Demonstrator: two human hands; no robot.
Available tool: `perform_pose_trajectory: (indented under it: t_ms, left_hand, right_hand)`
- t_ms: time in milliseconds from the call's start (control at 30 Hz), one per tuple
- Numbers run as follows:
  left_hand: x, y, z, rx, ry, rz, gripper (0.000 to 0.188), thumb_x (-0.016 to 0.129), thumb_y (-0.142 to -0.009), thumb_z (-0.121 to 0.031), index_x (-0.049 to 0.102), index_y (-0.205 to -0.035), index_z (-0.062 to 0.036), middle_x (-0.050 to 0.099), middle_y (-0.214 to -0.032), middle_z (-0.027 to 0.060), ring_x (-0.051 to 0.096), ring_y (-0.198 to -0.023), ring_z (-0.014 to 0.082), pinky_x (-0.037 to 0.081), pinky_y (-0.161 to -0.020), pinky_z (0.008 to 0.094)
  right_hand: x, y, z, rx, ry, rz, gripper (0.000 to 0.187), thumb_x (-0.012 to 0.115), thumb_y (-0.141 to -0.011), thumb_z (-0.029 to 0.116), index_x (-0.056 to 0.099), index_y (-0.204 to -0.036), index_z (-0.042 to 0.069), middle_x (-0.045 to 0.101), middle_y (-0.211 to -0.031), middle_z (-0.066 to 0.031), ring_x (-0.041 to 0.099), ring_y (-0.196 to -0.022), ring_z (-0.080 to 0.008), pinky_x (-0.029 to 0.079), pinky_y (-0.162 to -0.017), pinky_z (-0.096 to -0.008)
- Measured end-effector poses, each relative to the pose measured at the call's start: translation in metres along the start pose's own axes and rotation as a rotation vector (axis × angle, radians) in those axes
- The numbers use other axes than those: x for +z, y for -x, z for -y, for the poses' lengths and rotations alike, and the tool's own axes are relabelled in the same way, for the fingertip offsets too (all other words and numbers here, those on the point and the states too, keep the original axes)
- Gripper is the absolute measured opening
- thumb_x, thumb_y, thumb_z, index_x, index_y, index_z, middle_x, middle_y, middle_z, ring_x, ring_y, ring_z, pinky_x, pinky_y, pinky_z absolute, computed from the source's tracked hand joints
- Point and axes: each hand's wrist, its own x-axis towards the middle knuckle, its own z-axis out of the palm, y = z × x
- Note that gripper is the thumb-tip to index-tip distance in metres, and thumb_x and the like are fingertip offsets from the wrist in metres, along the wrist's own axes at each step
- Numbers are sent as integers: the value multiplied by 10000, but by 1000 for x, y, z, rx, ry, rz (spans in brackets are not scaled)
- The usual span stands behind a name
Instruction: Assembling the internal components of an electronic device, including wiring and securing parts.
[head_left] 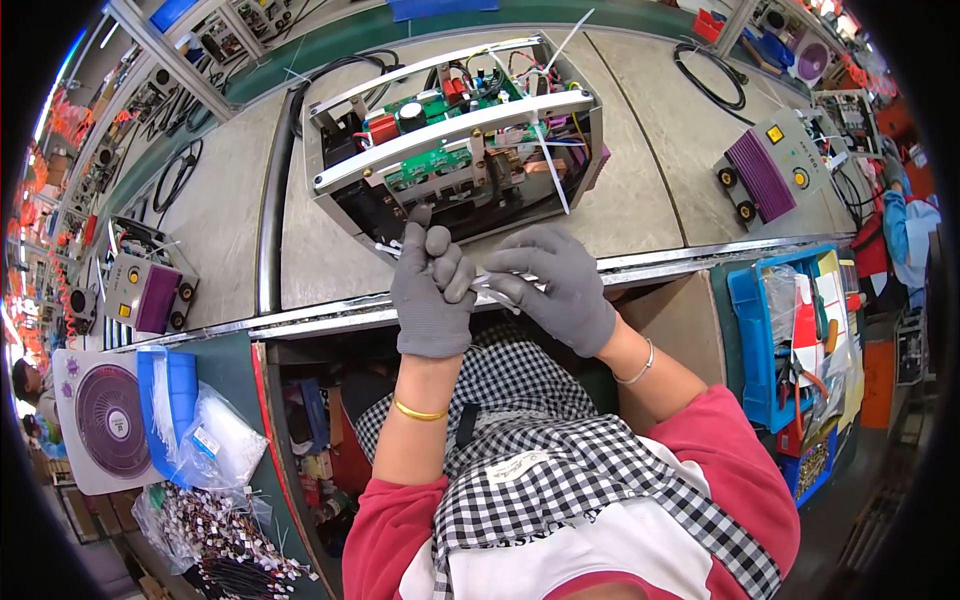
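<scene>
- Left hand (435,285): grip closed around white ties (495,294).
- Right hand (550,285): grip pinching the same ties.
- White ties: between both hands, near the uncovered machine (435,165) on the counter (625,215).

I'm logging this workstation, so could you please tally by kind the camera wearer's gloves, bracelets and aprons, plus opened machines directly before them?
Gloves: 2 (left glove, right glove)
Bracelets: 2 (gold bracelet, silver bracelet)
Apron: 1
Opened machine: 1
Total: 6
</scene>
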Motion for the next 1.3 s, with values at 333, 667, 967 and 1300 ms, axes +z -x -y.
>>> perform_pose_trajectory:
  t_ms: [333, 667, 967, 1300]
  left_hand:
    - [-9, -24, 41, -187, -133, -159, 187, 525, -1106, -266, 590, -1031, -108, 462, -640, -38, 313, -428, 77, 259, -360, 246]
    - [-18, -55, 84, 290, -879, -192, 269, 785, -947, -184, 561, -818, -112, 479, -641, -53, 370, -447, 45, 278, -400, 242]
    - [-39, -55, 75, 226, -703, -131, 270, 712, -1002, -259, 589, -839, -83, 548, -661, -25, 424, -483, 58, 303, -433, 241]
    - [-36, -66, 70, 375, -851, -196, 301, 688, -1014, -310, 589, -832, -91, 555, -632, -7, 461, -496, 81, 324, -454, 251]
  right_hand:
    - [-25, 24, -36, 328, 70, -24, 164, 739, -938, 194, 703, -1000, 46, 708, -908, -139, 696, -833, -329, 554, -748, -403]
    - [-65, 0, -54, 433, -216, -303, 144, 690, -1004, 58, 689, -1141, 13, 733, -1020, -52, 636, -827, -83, 508, -727, -225]
    - [-52, -21, -55, 149, 106, -270, 161, 760, -929, 27, 718, -1085, 33, 756, -987, -91, 681, -764, -167, 545, -691, -300]
    - [-49, -29, -62, 82, 144, -185, 168, 762, -918, 26, 731, -1083, 43, 750, -967, -101, 705, -788, -224, 565, -707, -329]
